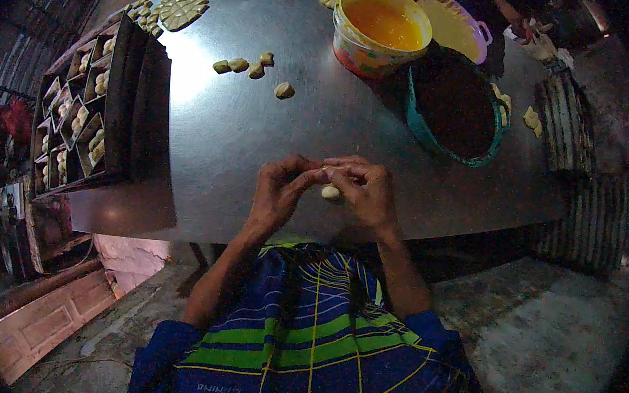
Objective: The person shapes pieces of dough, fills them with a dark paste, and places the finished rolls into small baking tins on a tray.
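Above the near edge of the metal table, my two hands meet with fingertips almost touching. My left hand (283, 186) is closed in a pinch at a small piece of pale dough, mostly hidden by the fingers. My right hand (366, 190) pinches at the same spot from the other side. A rounded pale lump of dough (330, 192) shows just below the right thumb; whether it hangs from the fingers or rests on the table I cannot tell. Farther off lie several small dough pieces (257, 70), with a single one (285, 91) nearest my hands.
A yellow-rimmed bucket (353, 54) holds orange filling, beside a green basin (416, 119) of dark brown stuff and a purple-rimmed basin (485, 38). Cut dough rounds (183, 8) lie at the far left. A box of tins with dough (125, 97) stands left. Another person's hand (522, 27) shows far right.
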The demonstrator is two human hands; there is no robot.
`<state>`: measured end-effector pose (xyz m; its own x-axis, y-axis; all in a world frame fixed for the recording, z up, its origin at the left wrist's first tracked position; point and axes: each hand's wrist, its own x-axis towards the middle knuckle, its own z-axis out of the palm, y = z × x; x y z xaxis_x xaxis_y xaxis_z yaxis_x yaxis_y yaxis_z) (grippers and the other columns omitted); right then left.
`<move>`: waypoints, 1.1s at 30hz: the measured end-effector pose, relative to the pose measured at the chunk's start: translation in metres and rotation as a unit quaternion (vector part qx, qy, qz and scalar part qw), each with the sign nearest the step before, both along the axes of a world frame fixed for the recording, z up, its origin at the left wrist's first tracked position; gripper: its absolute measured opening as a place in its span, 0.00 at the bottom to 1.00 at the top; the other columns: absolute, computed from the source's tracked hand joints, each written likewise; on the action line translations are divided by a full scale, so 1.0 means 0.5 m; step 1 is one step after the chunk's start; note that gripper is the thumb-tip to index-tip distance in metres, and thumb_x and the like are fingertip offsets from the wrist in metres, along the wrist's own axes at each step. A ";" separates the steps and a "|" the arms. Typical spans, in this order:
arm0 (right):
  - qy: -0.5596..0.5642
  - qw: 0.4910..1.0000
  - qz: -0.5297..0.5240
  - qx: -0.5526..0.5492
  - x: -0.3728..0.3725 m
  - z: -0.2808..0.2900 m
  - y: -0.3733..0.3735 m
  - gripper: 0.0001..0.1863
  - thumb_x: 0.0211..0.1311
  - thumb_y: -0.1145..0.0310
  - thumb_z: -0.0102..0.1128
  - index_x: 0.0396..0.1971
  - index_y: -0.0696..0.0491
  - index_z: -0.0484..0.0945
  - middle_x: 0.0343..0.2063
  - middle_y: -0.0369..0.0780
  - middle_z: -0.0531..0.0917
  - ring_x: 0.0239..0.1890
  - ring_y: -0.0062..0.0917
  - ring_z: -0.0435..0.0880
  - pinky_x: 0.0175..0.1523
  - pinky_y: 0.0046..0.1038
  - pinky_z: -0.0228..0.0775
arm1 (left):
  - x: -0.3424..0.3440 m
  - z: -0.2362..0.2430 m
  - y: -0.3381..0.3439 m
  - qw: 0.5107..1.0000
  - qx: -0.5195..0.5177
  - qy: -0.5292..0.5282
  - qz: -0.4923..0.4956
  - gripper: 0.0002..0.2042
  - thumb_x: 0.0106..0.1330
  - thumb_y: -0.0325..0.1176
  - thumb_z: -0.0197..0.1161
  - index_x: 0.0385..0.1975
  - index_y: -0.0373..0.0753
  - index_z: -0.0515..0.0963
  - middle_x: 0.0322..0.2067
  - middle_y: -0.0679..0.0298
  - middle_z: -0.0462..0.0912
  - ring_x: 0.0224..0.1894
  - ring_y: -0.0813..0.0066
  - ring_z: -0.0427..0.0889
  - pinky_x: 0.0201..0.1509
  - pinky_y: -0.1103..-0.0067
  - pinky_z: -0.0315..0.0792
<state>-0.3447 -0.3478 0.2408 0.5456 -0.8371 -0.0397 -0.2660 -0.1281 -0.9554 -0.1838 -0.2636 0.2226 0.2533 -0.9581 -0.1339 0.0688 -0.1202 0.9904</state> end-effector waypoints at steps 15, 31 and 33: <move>0.016 1.000 -0.008 0.016 -0.063 -0.041 0.004 0.08 0.56 0.78 0.63 0.37 0.58 0.81 0.36 0.40 0.86 0.37 0.27 0.86 0.44 0.29 0.78 | -0.048 -0.069 -0.035 0.949 -0.032 0.310 -0.052 0.27 0.59 0.17 0.62 0.57 0.40 0.60 0.39 0.61 0.81 0.47 0.71 0.80 0.54 0.74 0.73; 0.114 0.941 -0.122 -0.294 -0.108 -0.206 0.015 0.08 0.59 0.77 0.62 0.39 0.56 0.83 0.38 0.40 0.82 0.42 0.34 0.81 0.45 0.32 0.75 | 0.201 -0.296 -0.254 0.879 -0.057 -0.425 0.207 0.18 0.63 0.40 0.65 0.45 0.33 0.73 0.33 0.50 0.74 0.35 0.52 0.76 0.40 0.63 0.70; 0.144 0.940 -0.133 -0.280 -0.094 -0.182 -0.006 0.08 0.60 0.76 0.62 0.39 0.56 0.83 0.37 0.40 0.81 0.41 0.33 0.82 0.44 0.31 0.75 | 0.218 -0.302 -0.293 0.880 -0.036 -0.445 0.162 0.18 0.63 0.40 0.65 0.44 0.33 0.73 0.33 0.49 0.75 0.37 0.50 0.76 0.41 0.62 0.70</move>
